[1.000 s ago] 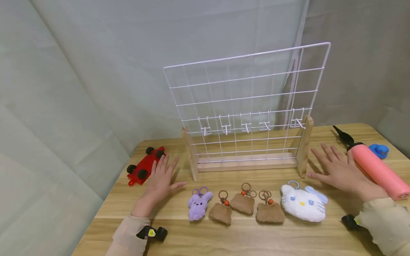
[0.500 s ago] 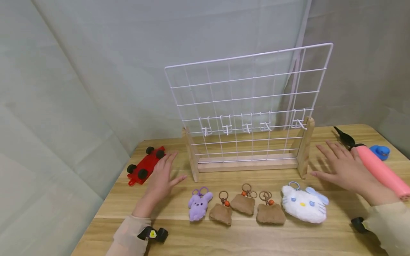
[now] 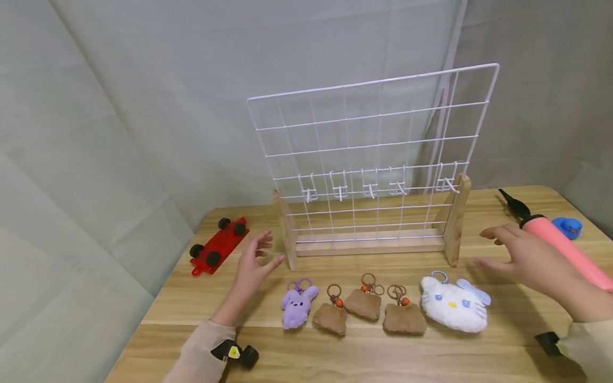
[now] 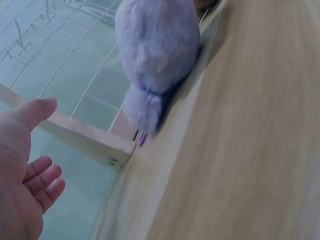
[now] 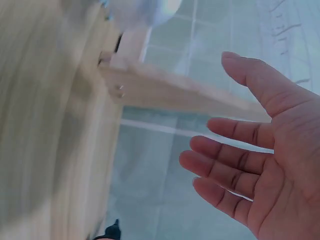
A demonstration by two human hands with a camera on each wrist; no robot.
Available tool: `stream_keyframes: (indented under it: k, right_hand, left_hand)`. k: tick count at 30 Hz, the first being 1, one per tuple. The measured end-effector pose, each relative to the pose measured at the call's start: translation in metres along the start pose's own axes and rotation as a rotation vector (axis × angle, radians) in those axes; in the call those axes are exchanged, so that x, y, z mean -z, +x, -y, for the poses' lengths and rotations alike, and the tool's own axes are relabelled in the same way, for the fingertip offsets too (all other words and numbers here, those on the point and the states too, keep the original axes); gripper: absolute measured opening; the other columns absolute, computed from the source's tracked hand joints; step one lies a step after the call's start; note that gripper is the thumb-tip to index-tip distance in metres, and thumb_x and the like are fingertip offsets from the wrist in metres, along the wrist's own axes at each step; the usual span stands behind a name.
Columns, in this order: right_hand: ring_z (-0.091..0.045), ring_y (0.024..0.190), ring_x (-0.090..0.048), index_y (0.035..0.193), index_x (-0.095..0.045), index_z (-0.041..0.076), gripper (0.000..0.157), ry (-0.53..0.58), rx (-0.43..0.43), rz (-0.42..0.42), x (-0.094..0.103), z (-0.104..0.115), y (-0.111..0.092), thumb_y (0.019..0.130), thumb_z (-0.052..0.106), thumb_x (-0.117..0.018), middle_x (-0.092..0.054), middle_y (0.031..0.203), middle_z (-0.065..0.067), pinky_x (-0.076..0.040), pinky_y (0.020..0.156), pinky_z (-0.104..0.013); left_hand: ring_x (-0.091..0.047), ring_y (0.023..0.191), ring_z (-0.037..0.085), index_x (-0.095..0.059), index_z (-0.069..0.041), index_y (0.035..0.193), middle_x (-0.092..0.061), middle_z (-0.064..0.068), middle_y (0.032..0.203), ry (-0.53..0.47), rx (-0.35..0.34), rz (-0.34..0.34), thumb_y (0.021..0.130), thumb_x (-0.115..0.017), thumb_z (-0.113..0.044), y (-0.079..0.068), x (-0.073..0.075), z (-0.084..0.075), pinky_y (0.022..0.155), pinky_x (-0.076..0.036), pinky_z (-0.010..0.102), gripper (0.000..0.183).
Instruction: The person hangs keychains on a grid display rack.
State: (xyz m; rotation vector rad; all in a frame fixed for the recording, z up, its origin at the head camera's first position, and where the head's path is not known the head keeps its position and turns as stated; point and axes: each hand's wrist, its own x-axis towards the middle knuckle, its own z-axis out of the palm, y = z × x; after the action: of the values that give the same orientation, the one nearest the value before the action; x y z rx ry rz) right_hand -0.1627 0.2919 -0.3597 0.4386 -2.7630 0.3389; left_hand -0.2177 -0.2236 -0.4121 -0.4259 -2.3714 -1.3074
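My left hand hovers with loosely bent fingers at the left post of a wooden stand, holding nothing. On the other side, my right hand is likewise free, its fingers relaxed and spread from the thumb. The stand bears a tilted white wire grid with several white hooks in a row. Before it lie plush keychains: a purple bunny nearest my left hand, three brown ones in the middle, and a white cat head with a blue bow nearest my right hand.
A red toy car lies at the left, its black wheels showing. To the right, beside my right hand, are a pink pump with a black nozzle and a blue rubber duck. Pale cloth hangs behind the wooden table.
Both hands have gone from flat, spread fingers to raised, loosely bent ones. The left hand has shifted slightly right, away from the toy car; the right hand has shifted slightly right. The keychains stay put.
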Motion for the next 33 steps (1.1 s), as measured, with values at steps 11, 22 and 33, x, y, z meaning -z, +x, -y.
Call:
stream_keyframes:
  k: [11, 22, 33]
  right_hand:
    - [-0.012, 0.074, -0.059, 0.102, -0.065, 0.005, 0.038, 0.068, 0.16, -0.016, -0.004, 0.017, 0.002, 0.071, 0.021, -0.083, -0.067, 0.09, -0.003, -0.047, 0.058, -0.023]
    - [0.0, 0.068, -0.055, 0.094, -0.067, 0.007, 0.028, 0.144, 0.247, 0.03, -0.021, 0.026, 0.012, 0.071, 0.007, -0.081, -0.066, 0.083, 0.003, -0.047, 0.056, -0.02]
    - [0.001, 0.068, -0.05, 0.09, -0.065, 0.005, 0.022, 0.199, 0.204, 0.203, -0.033, 0.036, 0.022, 0.073, 0.006, -0.079, -0.059, 0.075, 0.008, -0.045, 0.057, -0.02]
  left_hand:
    - [-0.055, 0.103, 0.035, -0.044, 0.001, 0.134, -0.053, 0.024, 0.119, -0.181, 0.161, 0.048, 0.079, -0.073, 0.006, -0.003, -0.011, 0.0, 0.079, -0.054, 0.025, 0.062]
    - [-0.056, 0.093, 0.028, -0.043, 0.002, 0.127, -0.054, 0.026, 0.113, -0.2, 0.164, 0.045, 0.078, -0.069, 0.012, -0.005, -0.019, 0.003, 0.07, -0.051, 0.016, 0.056]
    - [-0.055, 0.089, 0.018, -0.044, 0.002, 0.123, -0.054, 0.023, 0.11, -0.199, 0.19, 0.065, 0.08, -0.067, 0.011, -0.002, -0.027, 0.003, 0.065, -0.05, 0.016, 0.049]
